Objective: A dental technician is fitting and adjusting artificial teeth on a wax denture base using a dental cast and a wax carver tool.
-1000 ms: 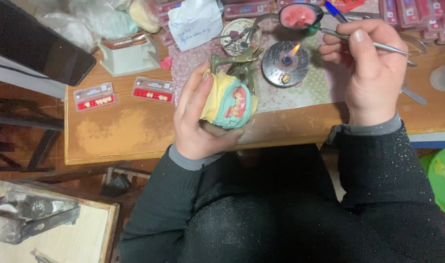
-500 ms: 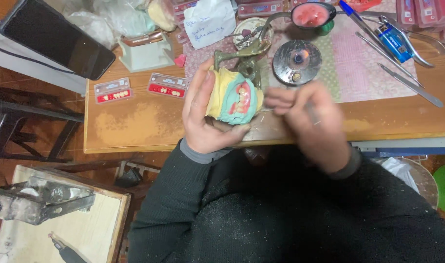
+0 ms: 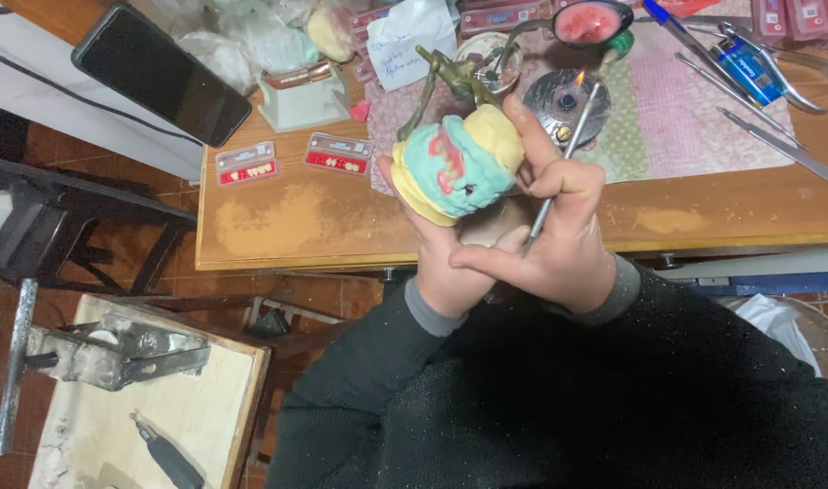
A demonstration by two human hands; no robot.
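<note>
Burner (image 3: 566, 101) behind dental model (image 3: 457, 163), hands.

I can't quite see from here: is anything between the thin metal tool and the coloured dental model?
Nothing visible. The right hand holds the thin metal tool right beside the dental model, which sits in the left hand's grip. The exact contact point is hidden.

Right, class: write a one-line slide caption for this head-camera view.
Left hand grips a yellow, teal and pink dental model while right hand applies a thin metal instrument.
</note>
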